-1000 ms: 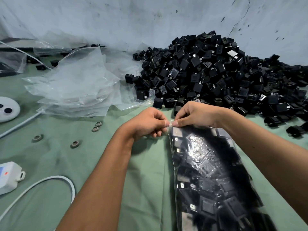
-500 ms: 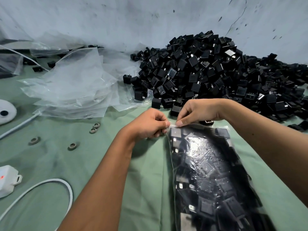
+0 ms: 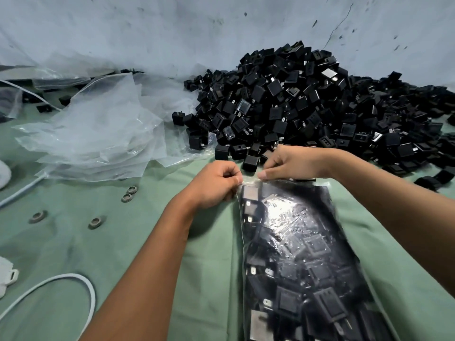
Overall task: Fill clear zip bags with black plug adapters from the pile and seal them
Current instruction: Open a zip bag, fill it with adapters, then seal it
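Now both hands, left point(image 3: 216, 183) and right point(image 3: 290, 163), pinching the glossy, adapter-crammed clear zip bag point(image 3: 302, 262) at its top edge.

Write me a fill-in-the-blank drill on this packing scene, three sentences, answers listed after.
1. Both hands pinch the ___ edge of the filled zip bag.
2. The left hand holds the bag's ___ corner.
3. The stack of empty clear bags lies to the ___ of the adapter pile.

Missing words: top; left; left

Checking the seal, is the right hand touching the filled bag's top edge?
Touching: the head view shows the right hand pinching the filled bag at its top edge.
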Action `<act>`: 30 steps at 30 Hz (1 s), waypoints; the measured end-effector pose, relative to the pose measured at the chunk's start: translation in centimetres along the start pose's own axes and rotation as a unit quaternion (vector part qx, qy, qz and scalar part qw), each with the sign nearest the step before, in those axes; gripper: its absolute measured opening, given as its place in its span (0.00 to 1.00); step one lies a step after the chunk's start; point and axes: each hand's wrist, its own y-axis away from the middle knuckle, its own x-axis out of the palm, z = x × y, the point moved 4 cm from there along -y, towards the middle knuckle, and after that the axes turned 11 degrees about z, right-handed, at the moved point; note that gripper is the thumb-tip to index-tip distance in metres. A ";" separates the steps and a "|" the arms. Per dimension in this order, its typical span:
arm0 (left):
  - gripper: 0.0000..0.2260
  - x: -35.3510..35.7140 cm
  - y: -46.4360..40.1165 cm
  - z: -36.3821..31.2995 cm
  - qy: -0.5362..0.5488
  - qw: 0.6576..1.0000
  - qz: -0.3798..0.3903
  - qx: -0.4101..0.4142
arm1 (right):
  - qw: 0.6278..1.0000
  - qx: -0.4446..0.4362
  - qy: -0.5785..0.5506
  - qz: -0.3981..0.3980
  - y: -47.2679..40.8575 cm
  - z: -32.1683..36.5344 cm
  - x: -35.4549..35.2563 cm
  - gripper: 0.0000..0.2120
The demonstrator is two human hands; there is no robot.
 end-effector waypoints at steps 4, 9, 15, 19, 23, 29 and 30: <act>0.06 -0.2 0.0 -1.0 -0.091 0.994 -0.060 0.033 | 0.997 -0.002 -0.070 0.042 1.6 -1.6 0.0 0.14; 0.03 1.8 -2.6 -3.3 -0.126 0.988 0.086 0.003 | 0.997 -0.001 -0.080 0.017 1.1 -2.3 0.1 0.06; 0.08 1.4 -5.0 -3.7 -0.150 0.970 0.185 -0.056 | 0.993 0.017 -0.110 0.041 2.3 -3.3 -0.4 0.04; 0.07 1.6 -5.8 -3.6 -0.152 0.967 0.192 -0.069 | 0.996 0.038 -0.066 0.053 2.9 -3.4 -0.6 0.04; 0.07 1.9 -6.0 -3.9 -0.161 0.963 0.200 -0.081 | 0.996 0.044 -0.039 0.065 2.4 -2.7 -0.3 0.09; 0.05 2.4 -5.9 -3.9 -0.171 0.957 0.232 -0.045 | 0.998 0.027 -0.019 0.055 2.3 -2.2 -0.1 0.08; 0.05 2.4 -5.8 -3.8 -0.166 0.957 0.235 -0.032 | 0.999 0.022 -0.012 0.046 2.4 -2.3 0.1 0.07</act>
